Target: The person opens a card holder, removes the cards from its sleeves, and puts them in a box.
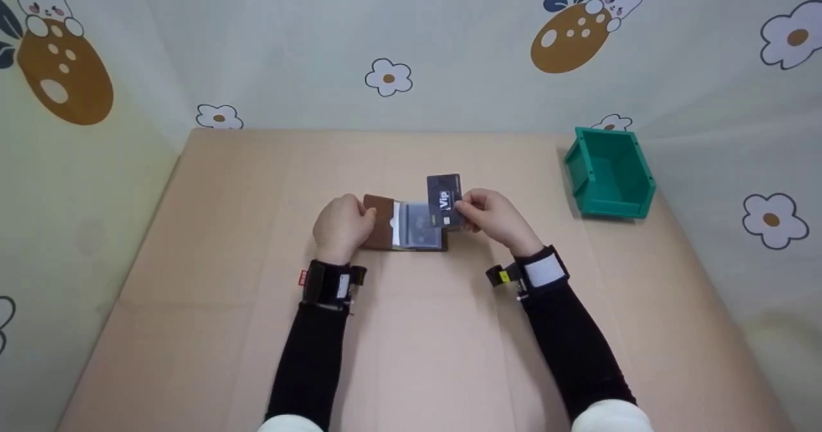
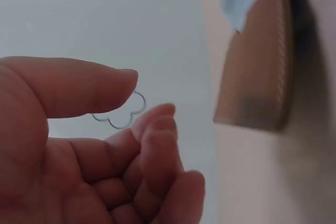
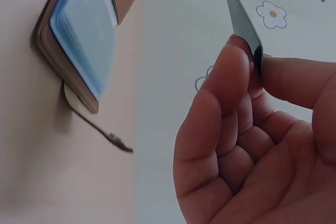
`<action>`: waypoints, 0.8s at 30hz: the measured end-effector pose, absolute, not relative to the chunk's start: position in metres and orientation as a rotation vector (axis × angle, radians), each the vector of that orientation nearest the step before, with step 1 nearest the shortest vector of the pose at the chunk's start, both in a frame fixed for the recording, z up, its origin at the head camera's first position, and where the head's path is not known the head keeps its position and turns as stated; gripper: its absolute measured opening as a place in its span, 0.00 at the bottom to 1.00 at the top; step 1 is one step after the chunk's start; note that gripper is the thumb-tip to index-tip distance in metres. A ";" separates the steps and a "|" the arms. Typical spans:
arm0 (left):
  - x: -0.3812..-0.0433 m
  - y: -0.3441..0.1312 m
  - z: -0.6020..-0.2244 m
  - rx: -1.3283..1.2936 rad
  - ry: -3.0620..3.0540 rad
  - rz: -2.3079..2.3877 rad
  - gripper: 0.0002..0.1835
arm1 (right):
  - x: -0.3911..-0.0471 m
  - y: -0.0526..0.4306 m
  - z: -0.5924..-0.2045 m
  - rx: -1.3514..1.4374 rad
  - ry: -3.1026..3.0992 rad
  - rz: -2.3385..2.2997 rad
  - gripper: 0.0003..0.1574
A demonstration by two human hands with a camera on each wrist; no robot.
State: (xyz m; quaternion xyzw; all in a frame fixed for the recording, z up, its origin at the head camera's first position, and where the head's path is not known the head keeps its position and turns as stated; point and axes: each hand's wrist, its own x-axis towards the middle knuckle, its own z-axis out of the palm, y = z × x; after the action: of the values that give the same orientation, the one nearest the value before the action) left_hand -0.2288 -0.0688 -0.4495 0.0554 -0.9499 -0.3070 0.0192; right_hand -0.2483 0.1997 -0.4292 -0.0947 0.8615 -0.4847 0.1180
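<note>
A brown card holder [image 1: 380, 225] lies spread open on the table, its clear plastic sleeves [image 1: 420, 225] facing up. My right hand [image 1: 498, 219] pinches a dark card marked "Vip" [image 1: 443, 194] between thumb and fingers, raised over the right part of the holder. Seen edge-on in the right wrist view, the card [image 3: 242, 22] stands apart from the sleeves [image 3: 86, 30]. My left hand [image 1: 341, 225] is beside the holder's left flap. Its thumb and loosely bent fingers [image 2: 157, 156] are spread apart with nothing between them, while the brown flap [image 2: 254, 77] is off to the side.
A green plastic bin [image 1: 613, 169] stands at the back right of the table [image 1: 424, 342]. A thin strap [image 3: 92, 124] sticks out from under the holder. Behind the table hangs a pale cloth [image 1: 308, 53] printed with flowers and rabbits.
</note>
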 end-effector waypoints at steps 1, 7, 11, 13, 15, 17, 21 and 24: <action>-0.230 -0.071 -0.451 0.191 -2.964 -0.934 0.16 | -0.248 0.203 -0.429 -0.277 2.521 -1.425 0.13; -0.232 -0.080 -0.462 0.249 -3.091 -0.919 0.19 | -0.249 0.222 -0.426 -0.241 2.515 -1.462 0.13; -0.234 -0.082 -0.467 0.246 -3.166 -0.982 0.19 | -0.253 0.239 -0.423 -0.155 2.518 -1.469 0.13; -0.235 -0.082 -0.469 0.241 -3.183 -1.005 0.18 | -0.256 0.249 -0.422 -0.110 2.535 -1.463 0.14; -0.236 -0.082 -0.471 0.233 -3.193 -1.018 0.17 | -0.258 0.261 -0.421 -0.066 2.548 -1.464 0.15; -0.236 -0.083 -0.473 0.230 -3.198 -1.027 0.16 | -0.260 0.274 -0.419 -0.023 2.564 -1.456 0.17; -0.237 -0.083 -0.475 0.231 -3.190 -1.046 0.16 | -0.261 0.302 -0.416 0.083 2.589 -1.438 0.22; -0.238 -0.083 -0.476 0.226 -3.182 -1.055 0.16 | -0.262 0.322 -0.414 0.184 2.606 -1.415 0.27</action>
State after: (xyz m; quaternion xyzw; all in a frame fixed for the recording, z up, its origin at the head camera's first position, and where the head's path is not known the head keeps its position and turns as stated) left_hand -0.2378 -0.0831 -0.4763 0.0669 -0.9414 -0.3122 -0.1087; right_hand -0.2615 0.3219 -0.4136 0.0616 0.8739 -0.4746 0.0849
